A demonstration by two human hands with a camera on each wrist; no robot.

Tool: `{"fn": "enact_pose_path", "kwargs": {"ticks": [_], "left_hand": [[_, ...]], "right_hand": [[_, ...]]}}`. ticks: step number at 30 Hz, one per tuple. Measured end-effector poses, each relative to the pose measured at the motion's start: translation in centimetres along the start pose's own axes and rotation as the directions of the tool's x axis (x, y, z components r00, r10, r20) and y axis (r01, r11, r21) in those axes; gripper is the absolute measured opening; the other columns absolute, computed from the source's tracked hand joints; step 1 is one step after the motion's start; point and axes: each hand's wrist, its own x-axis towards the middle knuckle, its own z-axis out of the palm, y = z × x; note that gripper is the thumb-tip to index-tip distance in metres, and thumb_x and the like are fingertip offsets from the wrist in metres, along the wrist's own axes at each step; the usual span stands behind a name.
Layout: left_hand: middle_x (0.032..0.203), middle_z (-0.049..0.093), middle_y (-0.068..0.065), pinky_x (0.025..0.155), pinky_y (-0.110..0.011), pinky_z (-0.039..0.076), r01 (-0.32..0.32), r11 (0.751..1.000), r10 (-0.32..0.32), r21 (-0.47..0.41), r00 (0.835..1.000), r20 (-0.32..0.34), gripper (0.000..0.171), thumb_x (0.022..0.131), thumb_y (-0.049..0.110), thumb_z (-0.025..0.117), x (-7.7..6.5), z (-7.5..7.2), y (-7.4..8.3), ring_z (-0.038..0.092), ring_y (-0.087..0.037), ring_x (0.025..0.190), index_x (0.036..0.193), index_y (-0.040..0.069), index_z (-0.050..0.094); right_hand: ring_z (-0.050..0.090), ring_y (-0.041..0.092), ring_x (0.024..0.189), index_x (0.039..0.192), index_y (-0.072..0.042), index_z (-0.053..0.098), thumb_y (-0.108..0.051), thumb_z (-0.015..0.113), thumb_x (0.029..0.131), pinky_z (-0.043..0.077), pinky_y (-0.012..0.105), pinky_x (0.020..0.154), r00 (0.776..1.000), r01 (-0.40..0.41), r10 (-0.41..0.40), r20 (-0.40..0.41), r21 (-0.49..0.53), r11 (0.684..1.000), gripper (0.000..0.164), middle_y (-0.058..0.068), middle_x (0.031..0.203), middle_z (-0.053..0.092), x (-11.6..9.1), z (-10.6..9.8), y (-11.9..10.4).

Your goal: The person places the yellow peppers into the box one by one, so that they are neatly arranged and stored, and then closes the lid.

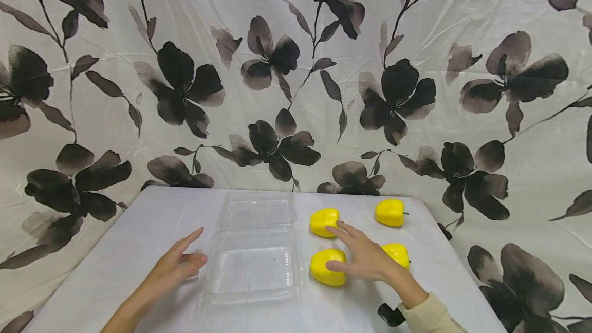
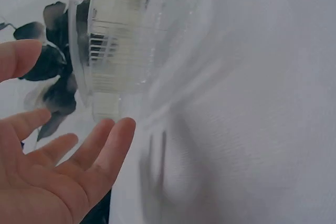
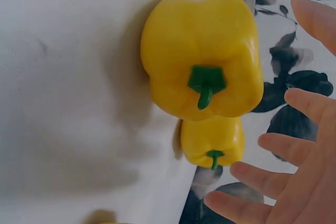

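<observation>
A clear plastic clamshell container (image 1: 252,274) lies opened flat on the white table, its lid (image 1: 256,213) toward the back. Left of it my left hand (image 1: 171,267) hovers with fingers spread and holds nothing; in the left wrist view its fingertips are near the container's clear wall (image 2: 118,51). To the right, my right hand (image 1: 367,257) reaches over the table with spread, extended fingers. It overlaps the nearer left yellow bell pepper (image 1: 326,267) in the head view. Just behind is another yellow bell pepper (image 1: 322,221). The right wrist view shows a pepper's green stem (image 3: 206,81) facing the palm.
Farther right stand another yellow bell pepper (image 1: 389,213) at the back and one (image 1: 398,254) partly hidden by my right hand. A black strap piece (image 1: 390,315) is at the right wrist. Behind the white table (image 1: 171,209) hangs a floral curtain (image 1: 333,117).
</observation>
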Motion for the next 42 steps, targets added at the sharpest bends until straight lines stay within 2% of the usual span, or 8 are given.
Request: {"fn": "enact_pose_path", "kwargs": {"ticks": [6,12,17,21,25,29,31,42], "left_hand": [[0.164,0.036,-0.028,0.095,-0.037,0.062,0.059,0.995,-0.058,-0.079,0.998,0.018,0.08,0.103,0.034,0.071,0.1,0.6,-0.5,0.064,-0.031,0.13,0.169,0.02,0.027],[0.167,0.03,-0.021,0.096,-0.034,0.062,0.069,0.989,-0.066,-0.127,0.997,0.031,0.075,0.103,0.033,0.072,-0.1,0.8,-0.7,0.063,-0.027,0.131,0.167,0.023,0.033],[0.166,0.035,-0.015,0.094,-0.028,0.06,0.046,0.988,-0.041,-0.15,0.998,0.04,0.073,0.102,0.029,0.074,0.0,0.8,-0.8,0.06,-0.025,0.133,0.164,0.025,0.037],[0.17,0.028,-0.009,0.093,-0.028,0.059,0.014,0.987,-0.004,-0.157,0.998,0.062,0.073,0.1,0.024,0.075,0.0,0.8,-1.0,0.058,-0.027,0.136,0.164,0.023,0.038],[0.171,0.026,-0.009,0.093,-0.029,0.06,-0.068,0.983,0.082,-0.169,0.993,0.081,0.073,0.099,0.017,0.076,-0.1,0.9,-1.6,0.06,-0.025,0.135,0.163,0.015,0.04],[0.17,0.027,-0.012,0.092,-0.031,0.062,-0.171,0.97,0.188,-0.172,0.978,0.09,0.066,0.099,0.012,0.075,0.0,0.9,-2.2,0.063,-0.019,0.131,0.158,0.009,0.046],[0.171,0.027,-0.012,0.093,-0.031,0.062,-0.198,0.964,0.218,-0.179,0.971,0.099,0.062,0.1,0.01,0.074,0.1,0.9,-2.4,0.062,-0.018,0.132,0.156,0.006,0.049],[0.174,0.023,-0.013,0.094,-0.026,0.06,-0.173,0.974,0.192,-0.144,0.972,0.134,0.049,0.101,0.015,0.074,0.3,0.7,-2.6,0.06,-0.016,0.132,0.146,0.002,0.058]], "right_hand": [[0.034,0.043,0.155,0.163,-0.033,0.042,-0.066,0.073,0.091,0.039,0.082,0.107,0.999,0.046,-0.046,0.014,0.012,0.999,0.086,0.01,0.174,0.028,0.1,0.4,0.1],[0.035,0.044,0.155,0.163,-0.03,0.042,-0.064,0.075,0.091,0.041,0.077,0.11,0.996,0.077,-0.078,0.04,0.016,0.997,0.087,0.013,0.174,0.029,0.1,0.7,0.2],[0.036,0.045,0.154,0.162,-0.03,0.045,-0.062,0.078,0.09,0.041,0.077,0.11,0.995,0.085,-0.086,0.048,0.026,0.996,0.085,0.013,0.172,0.031,0.1,0.7,0.0],[0.036,0.044,0.154,0.161,-0.031,0.045,-0.06,0.079,0.089,0.04,0.076,0.111,0.995,0.079,-0.081,0.063,0.041,0.996,0.084,0.012,0.173,0.031,0.2,0.8,0.0],[0.036,0.043,0.154,0.162,-0.031,0.045,-0.06,0.079,0.089,0.041,0.076,0.111,0.993,0.088,-0.091,0.076,0.046,0.995,0.085,0.01,0.173,0.031,0.2,1.0,0.1],[0.037,0.043,0.153,0.161,-0.028,0.047,-0.056,0.079,0.09,0.041,0.075,0.112,0.989,0.116,-0.121,0.082,0.058,0.992,0.083,0.012,0.172,0.032,0.2,1.1,0.2],[0.038,0.043,0.152,0.16,-0.026,0.048,-0.053,0.08,0.09,0.04,0.074,0.113,0.987,0.132,-0.137,0.088,0.063,0.989,0.081,0.013,0.171,0.033,0.2,1.0,0.3],[0.046,0.042,0.146,0.153,-0.022,0.057,-0.042,0.082,0.092,0.043,0.07,0.113,0.978,0.162,-0.171,0.121,0.074,0.984,0.069,0.014,0.163,0.044,0.2,1.1,0.4]]}}
